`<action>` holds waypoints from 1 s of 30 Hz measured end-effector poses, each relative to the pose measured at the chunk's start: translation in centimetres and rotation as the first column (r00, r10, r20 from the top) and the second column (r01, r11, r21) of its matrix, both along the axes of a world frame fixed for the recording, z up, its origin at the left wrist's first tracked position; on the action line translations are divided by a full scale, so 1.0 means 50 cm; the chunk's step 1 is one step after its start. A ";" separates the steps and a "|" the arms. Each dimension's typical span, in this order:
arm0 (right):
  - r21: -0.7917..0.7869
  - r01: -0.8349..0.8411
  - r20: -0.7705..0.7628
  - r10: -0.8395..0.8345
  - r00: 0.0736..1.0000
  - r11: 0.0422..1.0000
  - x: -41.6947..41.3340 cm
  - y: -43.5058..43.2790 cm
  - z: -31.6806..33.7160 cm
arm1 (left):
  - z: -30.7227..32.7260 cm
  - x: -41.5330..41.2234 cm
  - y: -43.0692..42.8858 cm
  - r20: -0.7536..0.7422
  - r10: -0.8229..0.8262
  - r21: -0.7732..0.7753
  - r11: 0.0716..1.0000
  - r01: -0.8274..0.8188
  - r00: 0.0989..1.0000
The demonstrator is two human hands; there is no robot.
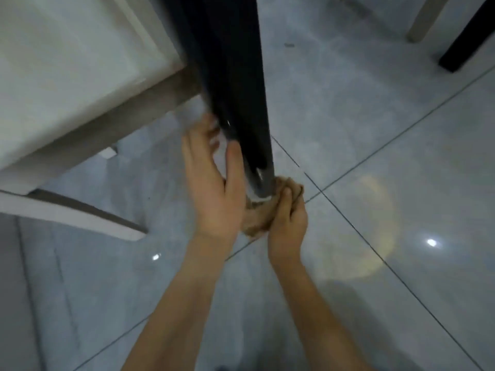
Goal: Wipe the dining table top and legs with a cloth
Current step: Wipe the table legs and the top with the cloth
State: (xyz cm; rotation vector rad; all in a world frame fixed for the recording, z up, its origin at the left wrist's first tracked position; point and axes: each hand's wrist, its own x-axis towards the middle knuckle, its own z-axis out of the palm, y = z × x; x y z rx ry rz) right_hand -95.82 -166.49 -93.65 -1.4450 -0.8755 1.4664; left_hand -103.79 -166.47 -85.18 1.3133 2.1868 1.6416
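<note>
In the head view, a black table leg [235, 76] runs from the top of the frame down to the grey tiled floor [375, 129], its foot near the centre, close to where two grout lines cross. The left hand [211, 188] holds the leg just above the foot. Its fingers [211, 127] curl round the left side and the thumb lies along the near face.

The right hand [289, 223] is lower and to the right. Its fingers are closed tight on a bunched brown cloth [255, 218], which it presses against the base of the leg at floor level. The cloth wraps the near and right sides of the foot and touches the heel of the left hand.

A white chair [67, 76] fills the left side, its seat corner just beside the leg. At far right stand a second dark leg [466, 41] and a pale chair leg [426, 20], well apart from the hands. Bright light spots reflect off the floor tiles.
</note>
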 end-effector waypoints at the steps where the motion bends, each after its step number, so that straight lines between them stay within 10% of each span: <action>1: -0.038 -0.017 0.012 0.018 1.000 0.999 0.032 -0.021 0.033 | 0.003 0.020 -0.038 0.050 -0.033 -0.123 0.992 0.039 0.998; 5: -0.210 -0.091 0.184 0.130 0.974 0.974 0.170 -0.098 0.201 | 0.090 0.081 -0.192 0.222 -0.013 -0.581 0.801 0.143 0.975; 10: -0.317 -0.124 0.389 0.248 0.887 0.940 0.362 -0.119 0.589 | 0.441 0.182 -0.296 0.425 0.137 -0.738 0.626 0.254 0.895; 21: -0.150 0.234 0.442 -0.147 0.885 0.960 0.629 -0.182 1.323 | 1.087 0.203 -0.266 0.501 -0.252 -0.573 0.620 0.536 0.828; 30: -0.080 0.675 0.483 -0.564 0.670 0.733 0.823 -0.363 1.380 | 1.125 0.221 -0.221 0.484 -0.347 -0.617 0.516 0.594 0.804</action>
